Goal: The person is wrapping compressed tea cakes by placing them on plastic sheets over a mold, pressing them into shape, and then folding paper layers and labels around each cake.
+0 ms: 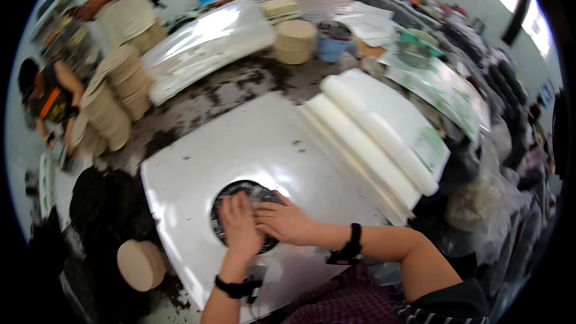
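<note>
My left hand (241, 228) lies flat on a round black patch (223, 203) in the glossy white sheet (192, 168). Its fingers are stretched out and point away from me. From the right, my right hand (286, 223) reaches over the same patch, fingers extended and close to my left hand. Both palms face down, and I see nothing gripped in either. Whether the black surface is a disc on the sheet or dark material showing through a round hole, I cannot tell. Each wrist wears a black band.
A stack of white sheets (372, 138) with curled edges lies to the right. Beige round discs are stacked at the back (295, 42); a dark heap (108, 204) and a beige round block (141, 265) are at left. Two other people are at the far left.
</note>
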`<state>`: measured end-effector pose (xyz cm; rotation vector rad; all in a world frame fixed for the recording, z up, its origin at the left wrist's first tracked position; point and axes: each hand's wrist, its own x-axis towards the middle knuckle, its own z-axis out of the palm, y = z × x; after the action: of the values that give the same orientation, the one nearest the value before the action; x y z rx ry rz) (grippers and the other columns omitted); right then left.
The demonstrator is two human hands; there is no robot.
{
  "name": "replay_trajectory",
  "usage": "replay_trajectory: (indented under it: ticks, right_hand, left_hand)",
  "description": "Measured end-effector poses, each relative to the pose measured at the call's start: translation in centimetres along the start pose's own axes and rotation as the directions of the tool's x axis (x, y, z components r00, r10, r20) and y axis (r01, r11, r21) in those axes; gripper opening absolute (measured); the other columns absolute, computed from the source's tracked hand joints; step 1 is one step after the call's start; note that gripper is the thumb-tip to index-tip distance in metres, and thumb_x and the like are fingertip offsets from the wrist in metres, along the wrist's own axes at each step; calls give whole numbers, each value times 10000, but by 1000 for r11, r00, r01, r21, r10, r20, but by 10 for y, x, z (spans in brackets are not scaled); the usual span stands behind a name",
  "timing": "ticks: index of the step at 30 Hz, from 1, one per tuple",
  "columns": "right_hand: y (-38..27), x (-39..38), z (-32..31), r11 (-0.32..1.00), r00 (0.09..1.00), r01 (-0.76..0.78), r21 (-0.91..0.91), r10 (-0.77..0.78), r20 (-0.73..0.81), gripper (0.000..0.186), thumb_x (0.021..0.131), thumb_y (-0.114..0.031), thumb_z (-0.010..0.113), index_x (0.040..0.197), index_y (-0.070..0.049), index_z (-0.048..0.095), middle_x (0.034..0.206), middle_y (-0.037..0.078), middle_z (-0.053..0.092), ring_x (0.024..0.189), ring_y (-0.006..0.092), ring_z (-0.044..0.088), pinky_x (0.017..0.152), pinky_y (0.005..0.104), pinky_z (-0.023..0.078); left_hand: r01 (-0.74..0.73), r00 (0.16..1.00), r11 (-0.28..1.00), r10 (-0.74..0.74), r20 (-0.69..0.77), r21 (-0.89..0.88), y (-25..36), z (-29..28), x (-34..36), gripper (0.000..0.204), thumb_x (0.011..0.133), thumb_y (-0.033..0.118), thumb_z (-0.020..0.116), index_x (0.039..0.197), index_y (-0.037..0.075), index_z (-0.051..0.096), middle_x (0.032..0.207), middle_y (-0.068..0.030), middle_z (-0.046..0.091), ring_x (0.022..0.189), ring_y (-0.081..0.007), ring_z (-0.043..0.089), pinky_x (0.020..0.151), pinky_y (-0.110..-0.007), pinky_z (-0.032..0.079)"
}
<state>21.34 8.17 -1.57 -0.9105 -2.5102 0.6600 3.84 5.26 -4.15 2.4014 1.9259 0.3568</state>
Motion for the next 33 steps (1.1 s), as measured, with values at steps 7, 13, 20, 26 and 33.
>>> replay_trajectory:
  ticks: [7, 13, 20, 26, 33]
  right_hand:
    - [166, -206, -167, 878, 621, -479, -16, 326, -712, 294, 801, -132, 721, 1062, -62, 605, 1182, 119, 629, 1138, 320, 557, 1016, 469, 389]
    - [223, -339, -177, 580, 771, -631, -516, 393, -500, 365, 798, -198, 728, 1081, -69, 536, 1395, 148, 497, 1385, 366, 365, 1180, 486, 241]
    - [245, -353, -147, 509, 771, -611, -607, 207, -602, 384, 748, -81, 700, 1101, -87, 551, 1419, 44, 514, 1277, 366, 494, 1051, 481, 440]
    - [173, -333, -239, 712, 275, -596, 370, 615, -739, 120, 896, -72, 608, 988, -2, 639, 1012, 88, 694, 916, 229, 660, 768, 346, 532]
    - [194, -353, -284, 541, 389, -841, 7, 613, -687, 435, 887, -398, 666, 1018, 16, 679, 993, 154, 711, 925, 264, 688, 846, 357, 514]
  left_hand:
    - [39, 999, 997, -39, 5, -59, 23, -3, 4, 758, 885, 202, 637, 1482, -62, 252, 1481, -244, 303, 1404, -455, 203, 1161, -525, 205]
    - [42, 999, 998, -41, 20, -37, 39, 1, 3, 757, 884, 191, 640, 1488, -49, 251, 1484, -238, 302, 1407, -453, 200, 1160, -513, 215]
    - [68, 997, 996, -66, 50, -49, 52, -1, 5, 753, 893, 189, 639, 1488, -49, 244, 1491, -235, 287, 1408, -445, 197, 1166, -520, 200]
    - [35, 999, 998, -34, 19, -59, 47, 1, -6, 747, 893, 182, 636, 1486, -52, 249, 1477, -241, 302, 1402, -450, 206, 1158, -523, 210]
    - [28, 1000, 995, -29, -12, -100, 45, -4, -2, 739, 897, 203, 634, 1489, -32, 259, 1475, -235, 318, 1395, -452, 220, 1151, -530, 220]
